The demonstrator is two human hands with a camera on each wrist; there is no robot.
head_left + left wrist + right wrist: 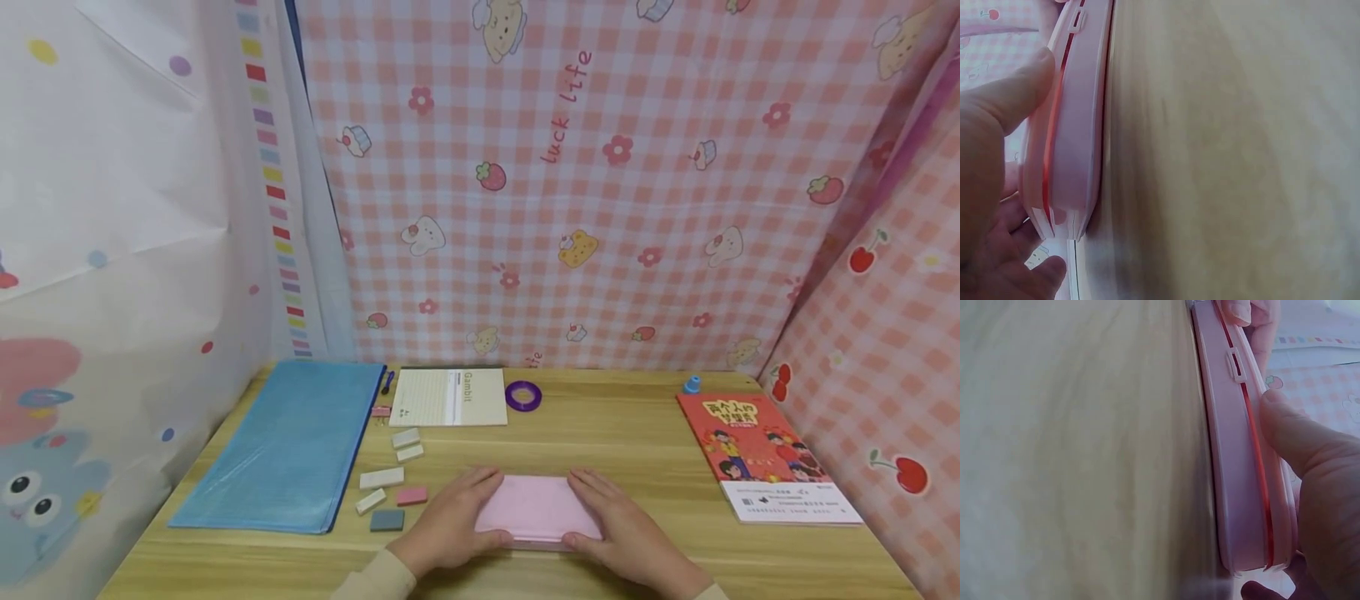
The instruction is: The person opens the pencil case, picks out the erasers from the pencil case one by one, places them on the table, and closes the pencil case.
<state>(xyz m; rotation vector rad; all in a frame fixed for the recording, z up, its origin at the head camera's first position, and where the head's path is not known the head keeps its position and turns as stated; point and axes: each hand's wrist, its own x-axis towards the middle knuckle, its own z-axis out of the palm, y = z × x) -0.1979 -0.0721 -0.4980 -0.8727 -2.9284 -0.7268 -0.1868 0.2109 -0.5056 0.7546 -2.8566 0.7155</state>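
A pink plastic pencil case (pixel 538 508) lies on the table in front of me, its lid down with a thin red line along the seam. My left hand (pixel 450 518) grips its left end, thumb at the near edge and fingers along the side. At the other end my right hand (pixel 628 533) grips it the same way. In the right wrist view the thumb (pixel 1294 428) presses the lid edge near a small clasp (pixel 1235 365). The left wrist view shows the left thumb (pixel 1025 87) on the lid edge too.
Several erasers (pixel 382 477) lie left of the left hand, beside a blue folder (pixel 281 450). Behind stand a notepad (pixel 427 398), a purple tape roll (pixel 523 396) and small clips (pixel 381 411). A red book (pixel 750 442) and a small blue object (pixel 692 384) are on the right.
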